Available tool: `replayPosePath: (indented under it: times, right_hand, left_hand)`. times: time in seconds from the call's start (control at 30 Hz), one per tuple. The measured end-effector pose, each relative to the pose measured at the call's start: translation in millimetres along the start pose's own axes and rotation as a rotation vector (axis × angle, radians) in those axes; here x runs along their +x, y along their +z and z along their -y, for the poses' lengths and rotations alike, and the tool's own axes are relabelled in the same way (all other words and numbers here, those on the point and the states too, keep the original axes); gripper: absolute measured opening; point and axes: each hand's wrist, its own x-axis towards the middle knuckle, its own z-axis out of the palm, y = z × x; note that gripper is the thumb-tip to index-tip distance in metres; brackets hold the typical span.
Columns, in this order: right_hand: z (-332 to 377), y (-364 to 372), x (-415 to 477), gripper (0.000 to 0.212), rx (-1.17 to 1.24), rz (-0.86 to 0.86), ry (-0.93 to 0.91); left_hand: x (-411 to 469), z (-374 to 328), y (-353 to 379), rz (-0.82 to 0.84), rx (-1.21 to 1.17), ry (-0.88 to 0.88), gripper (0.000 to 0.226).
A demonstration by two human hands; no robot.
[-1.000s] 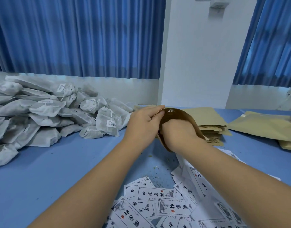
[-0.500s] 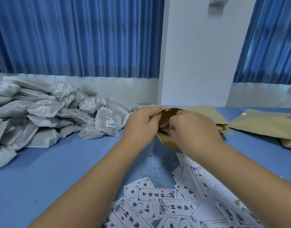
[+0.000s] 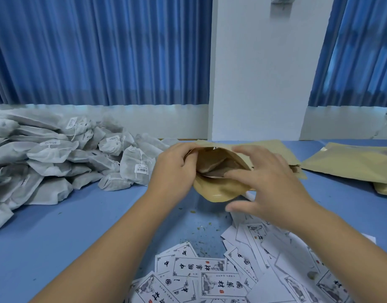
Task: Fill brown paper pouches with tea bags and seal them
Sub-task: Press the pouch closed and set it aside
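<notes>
We are working bare-armed: our left forearm (image 3: 114, 248) and our right forearm (image 3: 341, 248) are showing uncovered all the way from the lower edge of the view up to the wrists. Our left hand (image 3: 175, 171) and our right hand (image 3: 273, 182) are going bare as well, backs and fingers (image 3: 240, 174) uncovered. The fingernails are blurring too much for telling their shape.

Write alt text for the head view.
A person's left hand grips the mouth of an open brown pouch while the right hand, fingers spread, is at its opening. Tea bags lie piled left on the blue table, printed labels in front.
</notes>
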Motion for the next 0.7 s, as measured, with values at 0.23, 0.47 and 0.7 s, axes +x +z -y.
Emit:
replayPosePath:
  times: [0.23,0.47,0.7]
  right_hand:
    - [-2,19,0,0.013,-0.122,-0.142,-0.028]
    - [-12,20,-2,0.01,-0.166,-0.106,-0.06]
    - [-24,29,-2,0.025,-0.094,0.157,-0.073]
  left_hand:
    - [1,-1,-9,0.198,0.35,0.107,0.034]
    - [-6,-15,6,0.563,0.536,0.448,0.06]
    - [-15,6,12,0.608,0.674,0.526,0.072]
